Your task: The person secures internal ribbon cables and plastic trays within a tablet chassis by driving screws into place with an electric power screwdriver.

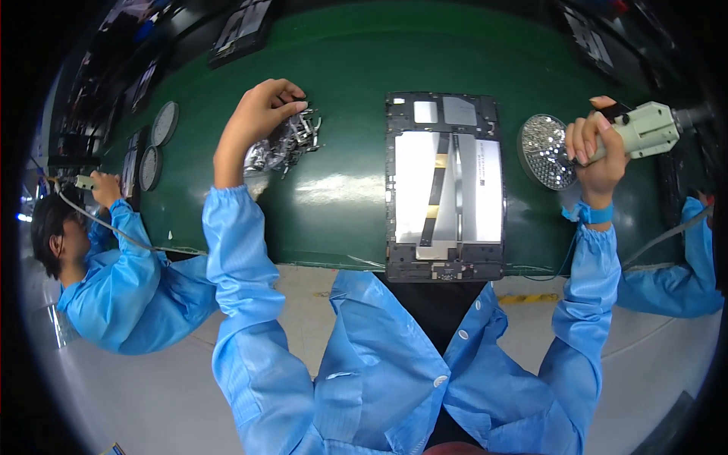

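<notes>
My left hand (264,114) reaches over a pile of small shiny metal parts (297,144), which lie partly in a clear plastic bag. Its thumb and fingers are bent together at the pile's far edge; whatever they pinch is too small to make out. In my right hand (599,152) is a pale electric screwdriver (644,133), its body tilted out to the right. Beside that hand stands a round dish of small screws (547,152). Between my hands lies an opened tablet (483,189), its inner side up, showing silver battery panels, dark flat cables and yellowish tape.
The green bench top (341,68) ends close to my body, and the tablet reaches its near edge. Two round dishes (164,123) sit at the left. More dark devices (241,30) lie along the far side. A person in blue (136,280) works at the left; another sleeve (675,280) shows at the right.
</notes>
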